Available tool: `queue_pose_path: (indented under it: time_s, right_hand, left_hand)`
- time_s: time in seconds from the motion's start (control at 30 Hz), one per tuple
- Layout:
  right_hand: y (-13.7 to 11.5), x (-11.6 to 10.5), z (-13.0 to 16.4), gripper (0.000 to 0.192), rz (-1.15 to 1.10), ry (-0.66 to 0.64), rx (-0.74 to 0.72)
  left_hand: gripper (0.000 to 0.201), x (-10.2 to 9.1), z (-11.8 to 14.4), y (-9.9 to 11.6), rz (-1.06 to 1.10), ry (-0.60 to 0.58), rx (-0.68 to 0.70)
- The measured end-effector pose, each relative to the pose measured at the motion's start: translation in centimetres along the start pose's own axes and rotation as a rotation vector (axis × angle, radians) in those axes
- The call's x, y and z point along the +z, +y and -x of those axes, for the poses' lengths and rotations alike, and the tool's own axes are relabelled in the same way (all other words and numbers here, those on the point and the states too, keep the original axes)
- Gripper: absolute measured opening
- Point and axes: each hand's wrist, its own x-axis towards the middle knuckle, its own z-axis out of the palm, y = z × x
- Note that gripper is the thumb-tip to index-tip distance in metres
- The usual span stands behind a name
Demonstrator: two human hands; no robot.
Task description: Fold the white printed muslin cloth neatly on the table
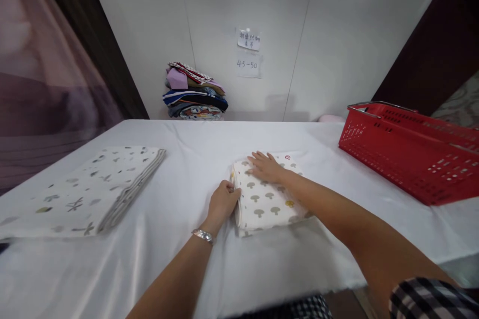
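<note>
Folded mushroom-print cloth: a white cloth printed with grey-green mushrooms, one yellow, is laid near the middle of the white-covered table, slightly toward the right edge, folded into a thick rectangle.

Left hand: placed at the cloth's left folded edge, its fingers curled around that edge and closed on the layers. A silver bracelet is worn at the wrist.

Right hand: laid flat on the cloth's far end, palm down, fingers slightly spread and pressed onto the fabric.

Folded star-print cloth: a larger, flatter white folded piece with scattered grey marks is set at the table's left edge, well apart from the mushroom cloth. A broad strip of bare table covering is left between the two.

Red plastic basket: a slotted basket with metal handles is stood at the right edge, toward the far right corner, apart from the mushroom cloth, with open covering between.

Stack of folded fabrics: mixed colours, piled against the wall at the table's far edge.

Paper notes: two are fixed to the wall above the far edge; one is marked "45-50".

Bare covering is also seen along the near edge, in front of both forearms.
</note>
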Motion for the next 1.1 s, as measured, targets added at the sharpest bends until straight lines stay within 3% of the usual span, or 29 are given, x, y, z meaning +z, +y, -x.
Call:
queue_pose_path:
  time_s: [0.1, 0.27, 0.47, 0.63, 0.7, 0.87, 1.0, 1.1]
  right_hand:
    - [1.8, 0.5, 0.1, 0.064, 0.029, -0.019, 0.089]
    - [2.8, 1.7, -0.5, 0.063, 0.037, -0.011, 0.084]
    - [3.9, 0.9, 0.8, 0.063, -0.051, 0.076, 0.095]
    - [7.0, 0.3, 6.6, 0.057, -0.293, 0.289, 0.444]
    - [7.8, 0.4, 9.7, 0.06, -0.343, 0.302, 0.535]
    - [6.4, 1.8, 16.9, 0.058, -0.656, 0.469, 0.664]
    - [4.3, 3.2, 20.7, 0.058, -0.76, 0.566, 0.585]
    - [3.9, 4.1, 22.5, 0.06, -0.739, 0.582, 0.468]
  left_hand:
    - [0.017, 0.0, -0.1, 0.0, 0.008, -0.006, -0.001]
    - [0.017, 0.2, -0.1, -0.1, 0.021, 0.013, 0.011]
    - [0.016, 0.4, -0.2, -0.5, 0.044, 0.015, 0.015]
    - [0.018, 0.5, -0.4, -0.5, 0.053, 0.009, 0.01]
    - [0.018, 0.6, -0.6, -0.5, 0.046, 0.016, 0.016]
    - [0.019, 0.5, -0.5, -0.5, 0.068, 0.026, 0.054]
    - [0.025, -0.2, 1.6, 0.5, 0.026, 0.126, 0.249]
    - [0.031, -0.4, 4.2, 1.4, -0.053, 0.159, 0.623]
